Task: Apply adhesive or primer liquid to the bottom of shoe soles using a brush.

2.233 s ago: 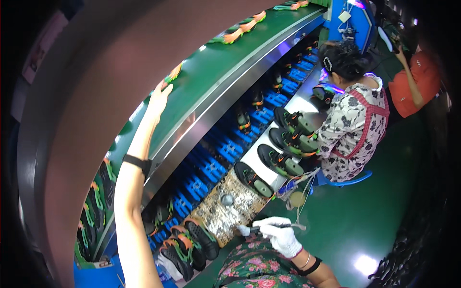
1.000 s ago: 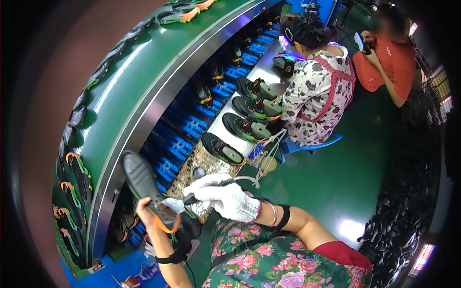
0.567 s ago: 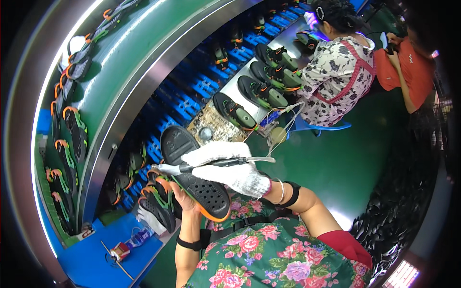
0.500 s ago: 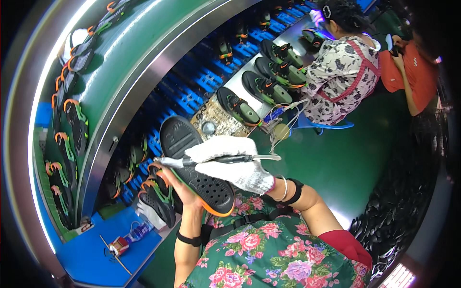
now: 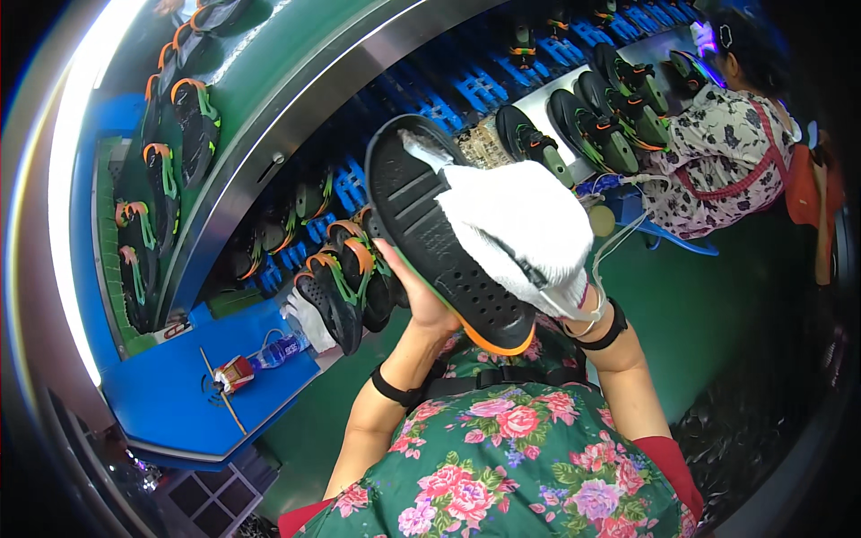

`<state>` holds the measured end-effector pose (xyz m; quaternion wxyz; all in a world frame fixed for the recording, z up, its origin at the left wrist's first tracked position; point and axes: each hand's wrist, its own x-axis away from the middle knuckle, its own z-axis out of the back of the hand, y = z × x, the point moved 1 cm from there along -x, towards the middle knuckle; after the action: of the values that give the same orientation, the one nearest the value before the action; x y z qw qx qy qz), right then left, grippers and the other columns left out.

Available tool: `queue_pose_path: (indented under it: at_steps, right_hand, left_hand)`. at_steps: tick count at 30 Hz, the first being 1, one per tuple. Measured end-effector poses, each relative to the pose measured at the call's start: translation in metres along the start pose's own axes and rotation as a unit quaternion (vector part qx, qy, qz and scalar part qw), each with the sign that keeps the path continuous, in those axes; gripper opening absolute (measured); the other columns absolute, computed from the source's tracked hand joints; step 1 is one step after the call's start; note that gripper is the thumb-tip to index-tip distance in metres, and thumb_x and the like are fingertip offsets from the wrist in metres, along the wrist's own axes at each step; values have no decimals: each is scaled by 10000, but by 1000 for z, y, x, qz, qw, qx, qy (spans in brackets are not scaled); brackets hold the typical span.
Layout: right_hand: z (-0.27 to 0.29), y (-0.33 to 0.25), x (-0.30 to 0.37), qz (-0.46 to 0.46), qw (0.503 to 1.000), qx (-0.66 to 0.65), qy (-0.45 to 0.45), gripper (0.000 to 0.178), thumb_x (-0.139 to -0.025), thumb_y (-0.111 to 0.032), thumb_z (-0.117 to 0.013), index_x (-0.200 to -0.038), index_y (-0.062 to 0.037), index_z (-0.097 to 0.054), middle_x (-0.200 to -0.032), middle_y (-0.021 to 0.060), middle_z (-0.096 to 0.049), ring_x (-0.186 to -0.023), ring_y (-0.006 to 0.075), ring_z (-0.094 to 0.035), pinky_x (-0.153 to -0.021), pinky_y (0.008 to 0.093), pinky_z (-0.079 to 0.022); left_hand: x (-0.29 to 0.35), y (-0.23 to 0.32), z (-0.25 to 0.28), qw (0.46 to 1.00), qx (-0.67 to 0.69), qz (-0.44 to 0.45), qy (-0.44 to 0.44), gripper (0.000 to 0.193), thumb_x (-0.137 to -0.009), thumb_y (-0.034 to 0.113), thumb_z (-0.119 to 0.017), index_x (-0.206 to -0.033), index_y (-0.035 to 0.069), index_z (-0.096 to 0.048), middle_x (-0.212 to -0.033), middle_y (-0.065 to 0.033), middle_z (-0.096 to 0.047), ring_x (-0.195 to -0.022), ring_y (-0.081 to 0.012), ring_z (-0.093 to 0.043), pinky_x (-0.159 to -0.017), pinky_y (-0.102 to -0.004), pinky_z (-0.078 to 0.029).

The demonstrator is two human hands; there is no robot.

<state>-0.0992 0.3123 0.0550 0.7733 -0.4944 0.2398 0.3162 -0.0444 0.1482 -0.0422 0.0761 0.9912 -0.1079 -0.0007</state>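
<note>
My bare left hand (image 5: 423, 294) grips a black clog-like sandal (image 5: 421, 235) from beneath and along its left edge. Its ridged, perforated face is turned up, and orange and green trim runs along the rim. In a white knit glove, my right hand (image 5: 516, 224) is closed round a slim brush (image 5: 432, 154) that has a hose at its back end. The brush's pale tip touches the upper end of that black face. Most of the brush handle is hidden by the glove.
More sandals (image 5: 334, 309) hang just left of my left hand, and others stand on a white bench (image 5: 538, 112). A blue table (image 5: 170, 386) carries a bottle (image 5: 280, 351) and a small red box (image 5: 235, 372). A seated co-worker (image 5: 717, 161) is at right.
The brush has swung from lying across the sandal to touching its upper end. Both hands and the sandal appear higher and further right, as the whole view has shifted.
</note>
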Motion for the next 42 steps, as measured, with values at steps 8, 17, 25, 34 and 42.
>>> queue_pose_path:
  at_steps: [8,17,25,34,42]
  right_hand:
    - [-29,-8,29,43,994,-102,-21,378,-865,-103,-689,-1240,-76,-732,-1210,132,-730,-1043,293,-697,-873,403,-554]
    - [-24,-2,27,20,993,-115,-20,331,-857,-94,-731,-1187,-73,-753,-1108,100,-745,-958,285,-701,-813,389,-565]
    - [-28,2,34,1,990,-140,18,268,-940,-85,-664,-1190,-40,-750,-1200,134,-740,-1034,266,-708,-841,342,-552]
    - [-29,-4,48,-146,930,-335,46,260,-833,-59,-767,-1093,-46,-764,-1037,104,-761,-867,256,-719,-783,368,-591]
    - [-18,21,54,20,992,-124,7,321,-859,-118,-740,-1178,-82,-744,-1119,102,-751,-909,288,-721,-770,379,-583]
  left_hand:
    - [21,6,47,991,-114,72,-16,934,-946,843,-242,-1546,145,-405,-1475,-82,-530,-1339,-251,-516,-1167,-446,-381]
    - [7,7,31,972,-226,42,47,908,-962,789,-268,-1547,105,-389,-1498,-108,-516,-1365,-287,-513,-1163,-465,-393]
    - [4,19,58,992,-74,101,14,877,-982,748,-321,-1519,61,-417,-1458,-139,-546,-1332,-294,-545,-1132,-449,-435]
    - [8,21,61,991,-71,103,50,1018,-912,856,-268,-1510,46,-425,-1418,-159,-576,-1286,-319,-581,-1109,-473,-455]
    - [2,27,61,993,-48,86,67,1130,-858,939,-227,-1503,34,-431,-1387,-175,-599,-1250,-339,-609,-1091,-492,-471]
